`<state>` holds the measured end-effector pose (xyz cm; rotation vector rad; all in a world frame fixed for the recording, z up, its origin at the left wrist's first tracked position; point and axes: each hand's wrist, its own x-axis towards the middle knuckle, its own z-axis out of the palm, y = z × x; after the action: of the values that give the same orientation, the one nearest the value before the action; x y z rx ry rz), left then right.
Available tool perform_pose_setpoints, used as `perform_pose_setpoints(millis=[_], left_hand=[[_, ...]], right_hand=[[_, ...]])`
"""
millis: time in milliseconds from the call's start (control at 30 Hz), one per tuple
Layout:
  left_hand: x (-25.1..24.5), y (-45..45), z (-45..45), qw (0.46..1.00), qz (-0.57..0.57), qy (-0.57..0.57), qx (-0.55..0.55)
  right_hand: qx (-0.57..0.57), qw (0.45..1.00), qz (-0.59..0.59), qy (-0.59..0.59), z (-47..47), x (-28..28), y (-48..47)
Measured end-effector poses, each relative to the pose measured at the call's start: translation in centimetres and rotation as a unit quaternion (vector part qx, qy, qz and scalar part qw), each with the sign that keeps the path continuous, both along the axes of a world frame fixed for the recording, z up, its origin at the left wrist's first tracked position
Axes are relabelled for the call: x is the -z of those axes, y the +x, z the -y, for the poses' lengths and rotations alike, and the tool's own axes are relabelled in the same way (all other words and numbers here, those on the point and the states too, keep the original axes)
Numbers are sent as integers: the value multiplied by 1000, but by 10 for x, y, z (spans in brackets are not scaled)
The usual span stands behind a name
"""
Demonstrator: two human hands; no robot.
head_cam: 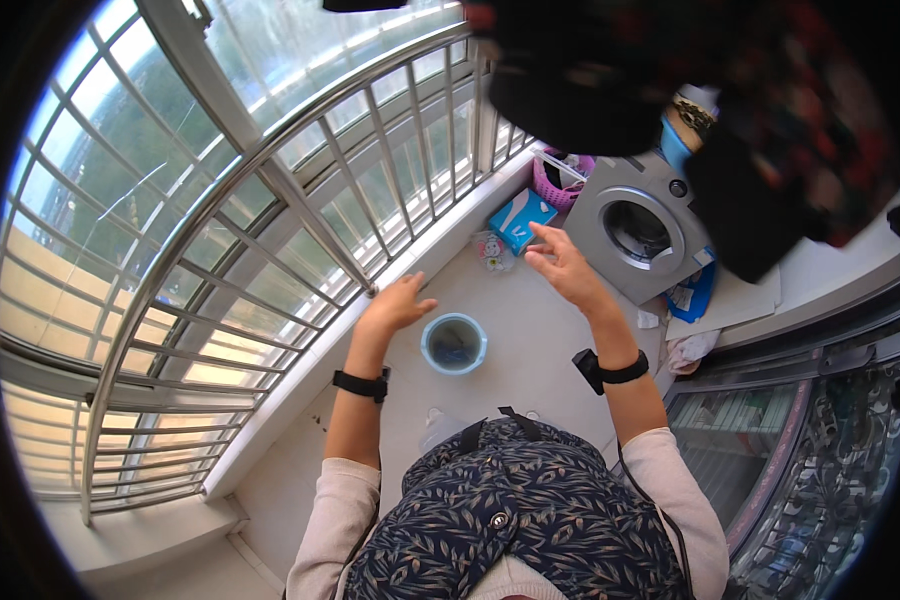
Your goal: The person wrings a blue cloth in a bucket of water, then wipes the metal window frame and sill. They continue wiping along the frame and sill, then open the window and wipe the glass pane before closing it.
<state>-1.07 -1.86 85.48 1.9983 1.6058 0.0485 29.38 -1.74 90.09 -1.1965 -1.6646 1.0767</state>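
Note:
Both of my hands are raised before me with nothing in them. My left hand (pixel 400 303) is above the floor beside the metal railing, its fingers apart. To its lower right a light blue bucket (pixel 454 344) stands on the floor, with dark water or dark contents inside. My right hand (pixel 562 266) is held out with spread fingers, in front of the washing machine as seen from above. Near its fingertips in the picture lie a blue and white package (pixel 523 220) and a clear bag with a cartoon print (pixel 493 251). Dark, blurred cloth (pixel 615 75) hangs close to the camera at the upper right.
A metal railing (pixel 379 135) runs along the windows on the left. A grey washing machine (pixel 640 229) stands ahead, with a pink basket (pixel 559 180) beside it. A blue dustpan-like item (pixel 694 292) and a crumpled cloth (pixel 692 351) lie at the right, near a sliding door.

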Motion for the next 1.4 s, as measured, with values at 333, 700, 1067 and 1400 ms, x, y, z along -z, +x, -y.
perform_pose_setpoints(millis=[333,700,1067,1400], left_hand=[[-20,226,16,975,95,140,147],[-28,262,-31,957,177,227,36],[5,237,-182,935,241,259,-12],[11,201,-235,933,196,262,-149]], right_hand=[[-18,993,-97,-63,13,16,161],[-112,976,-148,-115,-45,13,178],[-233,968,-4,-95,-197,2,136],[-373,920,21,-120,-307,18,70]])
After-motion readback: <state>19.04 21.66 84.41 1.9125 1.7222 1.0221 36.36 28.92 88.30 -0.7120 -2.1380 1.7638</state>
